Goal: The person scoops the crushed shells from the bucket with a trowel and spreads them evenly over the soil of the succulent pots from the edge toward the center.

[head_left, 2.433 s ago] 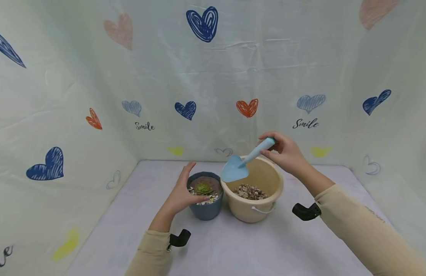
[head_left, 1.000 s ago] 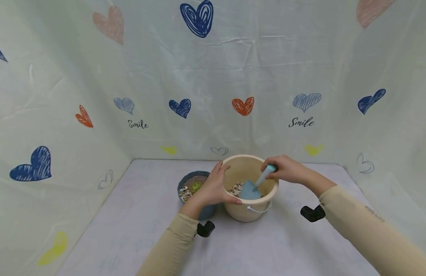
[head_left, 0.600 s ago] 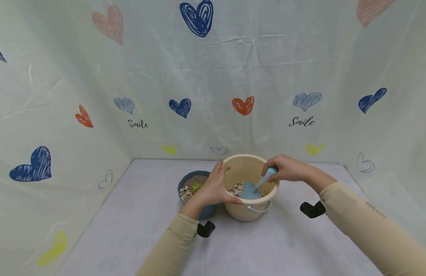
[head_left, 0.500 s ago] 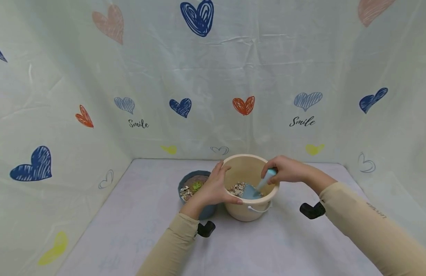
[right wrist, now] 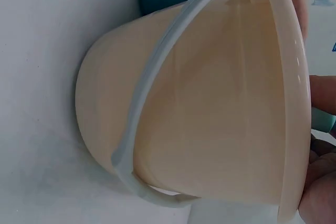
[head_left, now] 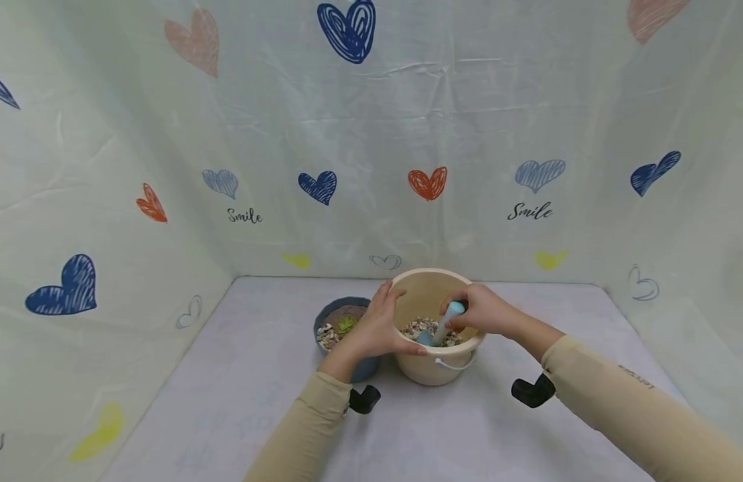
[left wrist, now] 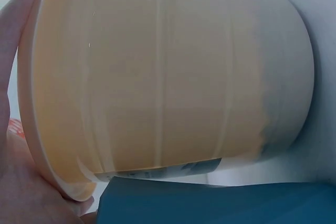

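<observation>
My left hand holds the cream bucket by the left of its rim, thumb stretched along the near edge. Inside the bucket lie small mixed pebbles. With my right hand I grip the pale-blue handle of a small trowel over the bucket. The trowel's blade is low among the pebbles, mostly hidden. To the left stands a blue-grey pot with a green succulent and pebbles over brown soil, partly covered by my left hand and forearm.
The bucket's white bail handle hangs down on its near right side. Both vessels stand on a white-covered table, near its back edge. A white curtain printed with hearts hangs behind and at the sides.
The left hand has gone from the pot to the bucket's rim. The right hand has lowered the trowel into the bucket, then moved left and down, sinking the blade into the pebbles.
</observation>
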Demonstrator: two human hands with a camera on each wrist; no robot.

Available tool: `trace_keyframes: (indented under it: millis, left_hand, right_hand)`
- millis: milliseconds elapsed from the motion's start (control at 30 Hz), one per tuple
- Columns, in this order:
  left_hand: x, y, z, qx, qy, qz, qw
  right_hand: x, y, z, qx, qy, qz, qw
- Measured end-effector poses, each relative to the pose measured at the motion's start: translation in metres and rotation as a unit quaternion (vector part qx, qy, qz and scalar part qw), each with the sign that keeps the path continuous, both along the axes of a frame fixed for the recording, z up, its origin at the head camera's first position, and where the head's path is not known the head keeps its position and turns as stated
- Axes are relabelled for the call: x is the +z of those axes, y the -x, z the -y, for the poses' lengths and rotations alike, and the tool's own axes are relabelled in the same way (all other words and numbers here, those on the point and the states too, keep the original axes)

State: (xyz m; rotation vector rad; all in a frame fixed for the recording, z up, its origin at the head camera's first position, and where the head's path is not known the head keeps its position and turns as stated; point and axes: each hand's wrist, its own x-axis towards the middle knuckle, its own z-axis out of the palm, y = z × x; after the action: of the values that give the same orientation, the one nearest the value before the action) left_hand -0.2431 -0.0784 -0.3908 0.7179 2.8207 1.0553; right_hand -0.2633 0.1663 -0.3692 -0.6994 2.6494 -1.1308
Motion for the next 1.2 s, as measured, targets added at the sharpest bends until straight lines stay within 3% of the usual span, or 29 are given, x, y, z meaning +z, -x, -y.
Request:
trace_keyframes:
  millis: [300, 633, 1000, 1200]
  left_hand:
    - [-0.0038, 0.0015, -0.0005, 0.01, 0.009, 0.008, 0.9999]
    - [-0.004, 0.0022, -0.0011, 0.01, 0.002, 0.008, 0.9999]
    - [-0.0016, 0.0005, -0.001, 0.008, -0.004, 0.009, 0.9999]
    - [-0.0019, 0.0007, -0.0003, 0.008, -0.006, 0.007, 0.9999]
  right_hand:
    - [0.0004, 0.0007, 0.0062, -0.043, 0.031, 0.05, 0.9973]
    - [0.0035, 0.0027, 0.003, -0.098, 0.081, 0.095, 0.9874]
    - [0.0053, -0.0014, -0.0008, -0.109, 0.137, 0.108, 0.9785]
    - [0.0064, -0.0023, -0.0027, -0.095, 0.117, 0.091, 0.9844]
